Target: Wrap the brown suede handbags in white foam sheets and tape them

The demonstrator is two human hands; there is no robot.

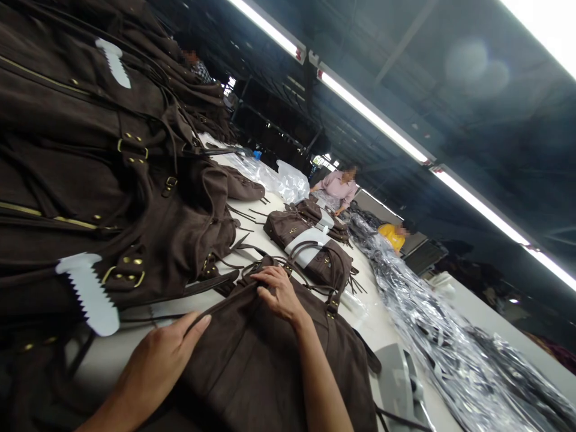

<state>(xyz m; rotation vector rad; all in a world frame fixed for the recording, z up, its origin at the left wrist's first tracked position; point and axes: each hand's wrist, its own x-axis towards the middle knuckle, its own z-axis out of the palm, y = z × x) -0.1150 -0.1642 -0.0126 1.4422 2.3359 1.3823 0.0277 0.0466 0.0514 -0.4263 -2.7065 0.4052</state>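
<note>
Holding the edge of a dark brown bag (261, 354) on the counter (380, 327), the left hand (159, 354) sets its thumb on top, its fingers hidden underneath; the right hand (278, 289) bends its fingers over the bag's top, whether gripping I cannot tell. No grey band shows across this one, so it looks unfinished. Beyond, another bag (279, 229) already has a grey band (310, 245) across it; plastic-covered goods (418, 318) stretch alongside.
</note>
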